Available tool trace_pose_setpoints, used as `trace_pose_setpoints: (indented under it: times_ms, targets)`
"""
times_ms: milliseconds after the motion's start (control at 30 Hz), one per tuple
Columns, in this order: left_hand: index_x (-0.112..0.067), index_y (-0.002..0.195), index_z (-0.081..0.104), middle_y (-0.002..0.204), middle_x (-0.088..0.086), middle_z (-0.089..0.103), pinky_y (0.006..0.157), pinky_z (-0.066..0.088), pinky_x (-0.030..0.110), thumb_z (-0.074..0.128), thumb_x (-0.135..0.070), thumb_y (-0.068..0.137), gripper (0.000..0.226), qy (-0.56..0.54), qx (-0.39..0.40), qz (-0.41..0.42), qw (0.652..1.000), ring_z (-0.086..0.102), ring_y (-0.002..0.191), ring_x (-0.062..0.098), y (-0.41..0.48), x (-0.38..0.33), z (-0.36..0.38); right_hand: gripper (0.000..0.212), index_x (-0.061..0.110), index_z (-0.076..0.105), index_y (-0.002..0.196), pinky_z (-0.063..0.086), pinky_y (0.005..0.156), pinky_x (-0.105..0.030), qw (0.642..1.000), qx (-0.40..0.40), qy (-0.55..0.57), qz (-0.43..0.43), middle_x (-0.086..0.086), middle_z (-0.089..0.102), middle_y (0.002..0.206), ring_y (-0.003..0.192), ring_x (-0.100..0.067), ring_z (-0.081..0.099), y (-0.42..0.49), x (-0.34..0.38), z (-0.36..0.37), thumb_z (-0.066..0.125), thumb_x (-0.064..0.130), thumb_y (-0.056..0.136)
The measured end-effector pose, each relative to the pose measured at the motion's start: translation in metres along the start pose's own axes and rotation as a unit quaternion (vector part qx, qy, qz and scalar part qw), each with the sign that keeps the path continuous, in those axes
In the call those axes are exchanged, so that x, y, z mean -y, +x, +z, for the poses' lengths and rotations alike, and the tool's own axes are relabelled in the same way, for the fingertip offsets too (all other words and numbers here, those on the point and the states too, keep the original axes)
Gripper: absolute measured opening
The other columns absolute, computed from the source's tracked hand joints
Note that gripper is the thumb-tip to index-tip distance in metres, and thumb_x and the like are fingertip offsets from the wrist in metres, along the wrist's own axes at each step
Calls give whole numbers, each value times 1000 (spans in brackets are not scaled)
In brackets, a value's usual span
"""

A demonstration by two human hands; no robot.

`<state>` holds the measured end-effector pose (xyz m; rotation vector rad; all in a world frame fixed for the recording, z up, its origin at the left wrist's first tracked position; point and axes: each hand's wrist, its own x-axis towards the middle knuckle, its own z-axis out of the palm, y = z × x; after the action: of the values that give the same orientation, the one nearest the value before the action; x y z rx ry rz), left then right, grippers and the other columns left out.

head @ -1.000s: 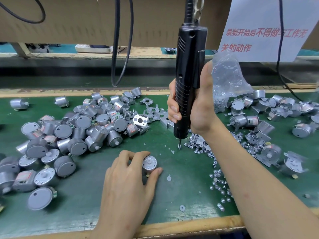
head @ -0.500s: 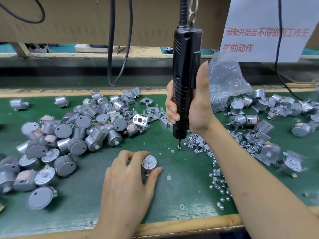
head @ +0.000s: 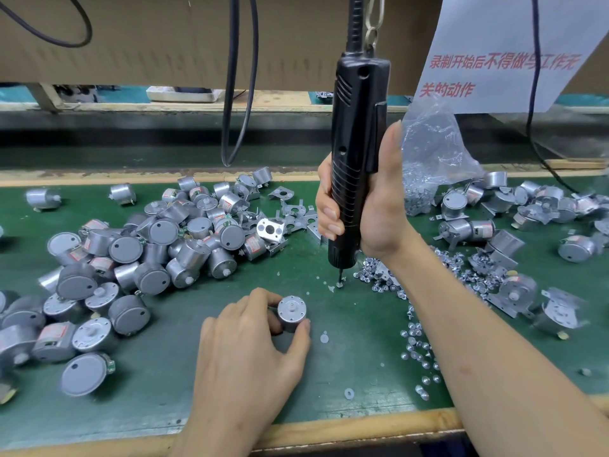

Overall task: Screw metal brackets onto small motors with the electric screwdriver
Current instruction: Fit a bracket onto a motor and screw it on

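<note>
Your left grip (head: 244,351) is pinching a small motor (head: 291,313) on the green tabletop (head: 362,344). Your right grip (head: 375,209) is curling round the upright electric screwdriver (head: 357,127), its bit touching a screw (head: 339,284).

**Narrow open lane at mat centre**

Bare green mat (head: 362,324) lies between the motor pile (head: 148,252) at left and scattered screws (head: 416,341) at right. Loose brackets (head: 290,209) and the upright screwdriver (head: 356,143) block the far side; a cable loop (head: 238,94) hangs overhead
</note>
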<state>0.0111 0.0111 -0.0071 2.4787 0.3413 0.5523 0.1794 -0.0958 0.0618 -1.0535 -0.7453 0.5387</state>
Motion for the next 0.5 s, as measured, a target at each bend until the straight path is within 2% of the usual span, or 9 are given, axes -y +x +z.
trace_pose_setpoints:
  times_ms: [267, 500]
  targets:
    - [-34, 81, 52, 62, -19, 53, 66, 47, 42, 73, -54, 76, 29, -2, -4, -8, 1000, 55, 66, 7, 2, 2, 1, 79, 17, 55, 73, 40, 45, -22, 1000, 13, -10, -18, 2, 49, 54, 40, -13, 44, -2, -1, 5, 51, 95, 60]
    - [-33, 83, 55, 63, -19, 53, 66, 48, 43, 73, -57, 75, 31, -7, -6, -5, 1000, 56, 66, 7, 2, 2, 2, 83, 11, 58, 86, 43, 51, -27, 995, -41, -36, -78, -2, 54, 63, 49, -16, 49, -3, 11, 2, 56, 91, 63]
